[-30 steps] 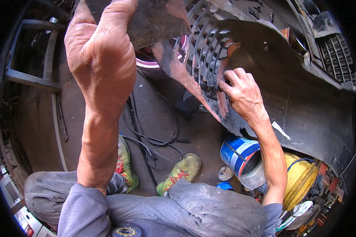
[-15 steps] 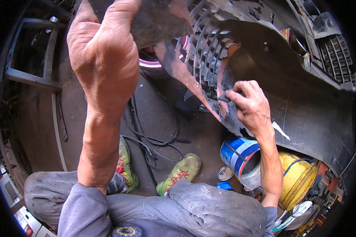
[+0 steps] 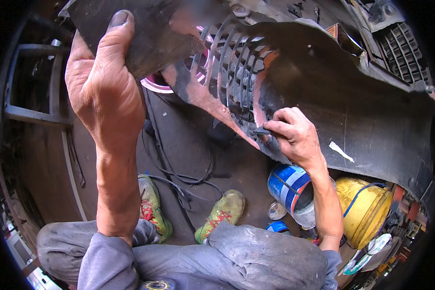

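A large dark plastic car bumper (image 3: pixel 324 96), with a slatted grille and pink patches like filler, slants across the upper part of the view. My left hand (image 3: pixel 108 87) grips its near left end, thumb on the face and the other fingers hidden behind. Lower on the bumper, beside the grille slats, my right hand (image 3: pixel 295 135) is closed. Between its thumb and fingers it pinches a small dark piece of sandpaper (image 3: pixel 261 130), against the pinkish grey strip near the bumper's lower edge.
Below the bumper stand a blue and white bucket (image 3: pixel 287 186) and a yellow bucket (image 3: pixel 365 208). A small blue-rimmed can (image 3: pixel 277 226) sits nearby. Black cable (image 3: pixel 198 180) loops on the floor ahead of my shoes. At left is a metal frame (image 3: pixel 38 116).
The bumper and my left hand have shifted left and slightly down in the view. My right hand has slid down and left along the patched strip, still pinching the dark sandpaper.
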The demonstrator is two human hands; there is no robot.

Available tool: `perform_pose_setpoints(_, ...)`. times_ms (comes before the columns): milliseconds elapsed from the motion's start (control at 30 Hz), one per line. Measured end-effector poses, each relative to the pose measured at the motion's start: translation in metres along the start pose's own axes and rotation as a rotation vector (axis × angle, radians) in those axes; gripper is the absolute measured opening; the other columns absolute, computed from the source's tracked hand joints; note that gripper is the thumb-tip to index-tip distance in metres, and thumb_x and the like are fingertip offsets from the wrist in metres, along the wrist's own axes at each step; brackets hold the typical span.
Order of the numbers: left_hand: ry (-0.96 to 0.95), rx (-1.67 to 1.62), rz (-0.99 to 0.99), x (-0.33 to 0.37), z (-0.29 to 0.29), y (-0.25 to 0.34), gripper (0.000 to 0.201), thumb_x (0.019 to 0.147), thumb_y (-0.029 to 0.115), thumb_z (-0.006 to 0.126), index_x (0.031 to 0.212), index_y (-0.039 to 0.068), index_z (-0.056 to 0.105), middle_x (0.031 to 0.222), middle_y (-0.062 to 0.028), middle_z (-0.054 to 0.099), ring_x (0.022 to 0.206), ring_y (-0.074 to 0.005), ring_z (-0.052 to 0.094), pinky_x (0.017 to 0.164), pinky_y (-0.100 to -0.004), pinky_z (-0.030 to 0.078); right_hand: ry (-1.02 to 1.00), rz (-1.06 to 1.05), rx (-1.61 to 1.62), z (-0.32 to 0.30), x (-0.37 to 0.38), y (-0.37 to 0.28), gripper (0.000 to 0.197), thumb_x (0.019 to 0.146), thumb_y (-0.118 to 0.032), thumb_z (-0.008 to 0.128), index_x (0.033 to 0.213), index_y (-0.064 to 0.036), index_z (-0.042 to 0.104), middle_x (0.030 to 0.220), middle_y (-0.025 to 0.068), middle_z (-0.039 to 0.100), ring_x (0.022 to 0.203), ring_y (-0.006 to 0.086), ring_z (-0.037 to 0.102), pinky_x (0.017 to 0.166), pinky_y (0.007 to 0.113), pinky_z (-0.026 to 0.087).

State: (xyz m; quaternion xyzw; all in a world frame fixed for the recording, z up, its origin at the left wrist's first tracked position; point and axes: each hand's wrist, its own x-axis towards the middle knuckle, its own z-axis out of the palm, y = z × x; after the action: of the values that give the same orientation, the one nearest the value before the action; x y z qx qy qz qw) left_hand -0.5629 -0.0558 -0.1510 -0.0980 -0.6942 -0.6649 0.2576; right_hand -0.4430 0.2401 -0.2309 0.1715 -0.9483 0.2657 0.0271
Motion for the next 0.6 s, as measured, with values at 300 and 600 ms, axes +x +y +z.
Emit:
perform_pose_setpoints(300,-0.188,0.785,0.482,-0.006,-0.004,-0.005,0.045,0.084,-0.008,0.069,0.128,-0.001,0.064,0.127,-0.0240,0.063,0.118,-0.0321,0.062,0.104,-0.0356,0.050,0.168,0.178,0.019,0.027,-0.001,0.041,0.017,0.080,-0.008,0.062,0.092,-0.0025,0.074,0.096,0.0134,0.072,0.087,0.0318,0.070,0.078,0.040,0.056)
perform_pose_setpoints(600,-0.068,0.712,0.244,-0.009,0.002,0.007,0.035,0.091,-0.001,0.067,0.127,-0.002,0.064,0.131,-0.0178,0.059,0.118,-0.0254,0.062,0.101,-0.0339,0.054,0.226,0.173,-0.045,0.041,0.005,0.049,0.019,0.081,-0.007,0.060,0.092,-0.0032,0.075,0.091,0.0141,0.072,0.086,0.0322,0.070,0.078,0.040,0.057)
